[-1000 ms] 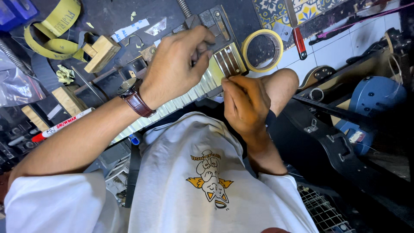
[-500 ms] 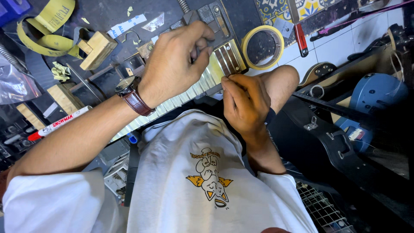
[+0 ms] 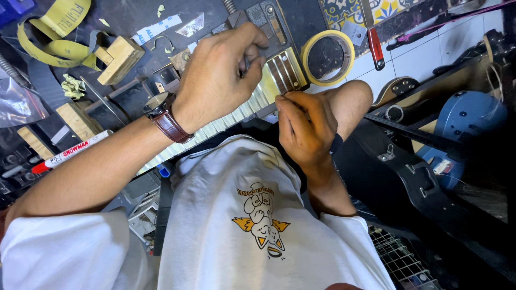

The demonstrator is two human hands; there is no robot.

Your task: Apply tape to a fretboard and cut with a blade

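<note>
Fretboard: long pale taped guitar neck with metal frets (image 3: 236, 115), centre frame, running diagonally.
Left hand (image 3: 220, 80): fingers curled, pressing its upper end.
Right hand (image 3: 306, 126): fingertips pinched at its edge.
Nearby: masking tape roll (image 3: 328, 56), upper right.

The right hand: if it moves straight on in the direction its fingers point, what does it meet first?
Most likely the guitar neck, at its masked fretboard end, which the right hand already almost touches with its fingertips. Farther along that line is the left hand. Depth is hard to judge here.
</note>
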